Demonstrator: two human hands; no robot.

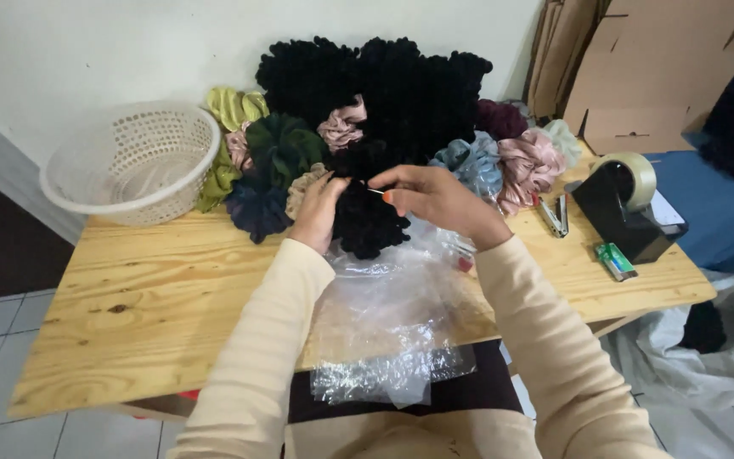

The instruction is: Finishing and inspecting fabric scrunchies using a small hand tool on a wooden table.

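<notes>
Both hands work a black scrunchie [367, 223] near the table's [146, 289] back edge, above clear plastic bags [388, 327], left hand [316, 212] closed on it, right hand [431, 197] pinching something thin; best keep it steady and clear of the pile [384, 93].

Bare wooden table [155, 289] left-front is open for a pass. Back edge blocked: white basket [133, 161], scrunchie pile [384, 102] against the wall. Right side crowded by tape dispenser [622, 204], stapler [556, 215]; clear plastic bags [384, 323] cover centre-front.
</notes>
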